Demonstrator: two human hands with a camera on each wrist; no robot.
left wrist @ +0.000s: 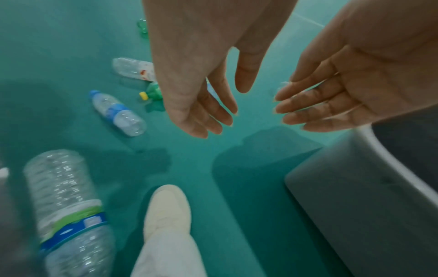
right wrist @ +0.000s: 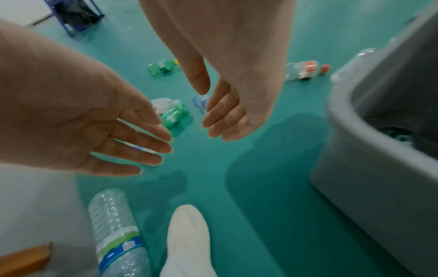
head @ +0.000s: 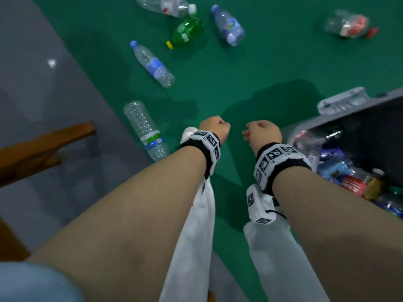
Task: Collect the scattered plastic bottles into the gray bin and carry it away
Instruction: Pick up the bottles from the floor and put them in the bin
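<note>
Clear plastic bottles lying on the green floor [head: 250,83]: six, namely a large ribbed one [head: 145,129], a blue-capped blue-label one [head: 152,64], a green one with a yellow cap [head: 186,31], a squat blue-capped one [head: 227,25], a white-capped one [head: 163,5], a red-label one [head: 349,23]
Gray plastic bins [head: 342,101]: one
Bottles inside the bin: several, count unclear
Hands: two, left [head: 214,127] and right [head: 262,132]
White shoes [left wrist: 168,208]: one in view

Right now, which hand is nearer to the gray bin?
Right. The right hand hangs empty just beside the near corner of the gray bin, while the left hand hangs empty farther off, over the green floor toward the big clear bottle.
</note>
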